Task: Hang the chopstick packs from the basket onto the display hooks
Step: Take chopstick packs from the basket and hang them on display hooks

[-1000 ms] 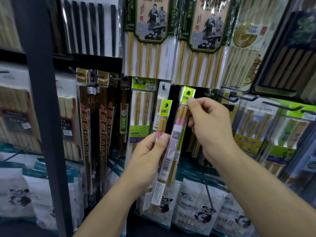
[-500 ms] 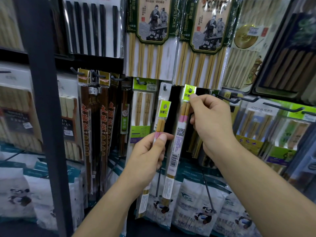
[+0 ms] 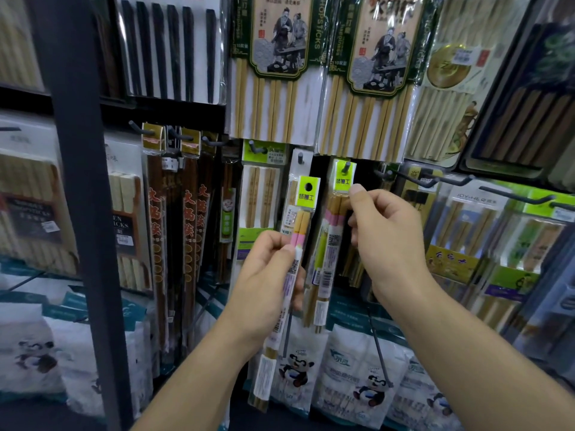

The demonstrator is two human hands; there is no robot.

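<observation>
My left hand (image 3: pixel 267 275) grips a slim chopstick pack (image 3: pixel 303 219) with a lime header tag and pink-banded sticks, held upright in front of the display. My right hand (image 3: pixel 385 241) pinches the top of a second, matching pack (image 3: pixel 331 244). That pack's lime tag sits on a dark display hook (image 3: pixel 347 167), with the hook tip through the tag's hole. The basket is out of view.
Large bamboo chopstick packs (image 3: pixel 273 73) hang above. Dark red packs (image 3: pixel 189 219) hang at left behind a black upright post (image 3: pixel 81 181). Bare hooks (image 3: pixel 420 181) stick out at right over green-tagged packs (image 3: pixel 529 237). Panda-printed bags (image 3: pixel 367 377) fill the shelf below.
My right hand raised its pack and slid the tag onto the hook. My left hand lifted its pack slightly higher.
</observation>
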